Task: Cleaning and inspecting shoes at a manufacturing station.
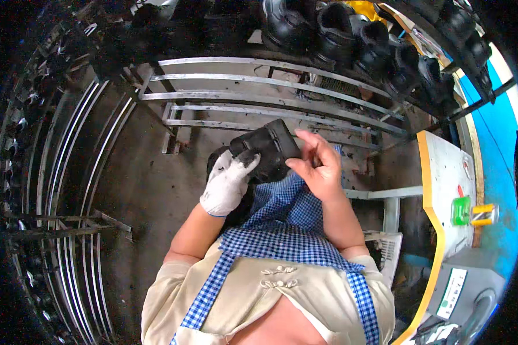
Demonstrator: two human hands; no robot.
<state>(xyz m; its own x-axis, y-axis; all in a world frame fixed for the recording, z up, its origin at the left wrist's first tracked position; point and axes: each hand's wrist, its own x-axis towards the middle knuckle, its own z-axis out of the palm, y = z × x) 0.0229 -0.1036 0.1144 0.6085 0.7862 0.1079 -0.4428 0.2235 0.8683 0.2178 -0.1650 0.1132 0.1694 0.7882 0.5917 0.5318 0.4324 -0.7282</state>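
A black, blocky piece with ridges and a flat side is held up in front of my apron; its exact kind does not show. My left hand, in a white glove with dark fingertips, grips it from the left, the thumb lying across its face. Bare, my right hand curls at the right edge, with the thumb against the lower corner and the fingers along the side. Below the piece hangs the blue-and-white checked apron. Some dark material shows behind the glove.
Black shoes line a rack at the far side, above metal rails. More racks stand on the left. A yellow-edged white table on the right bears a green container and a grey machine.
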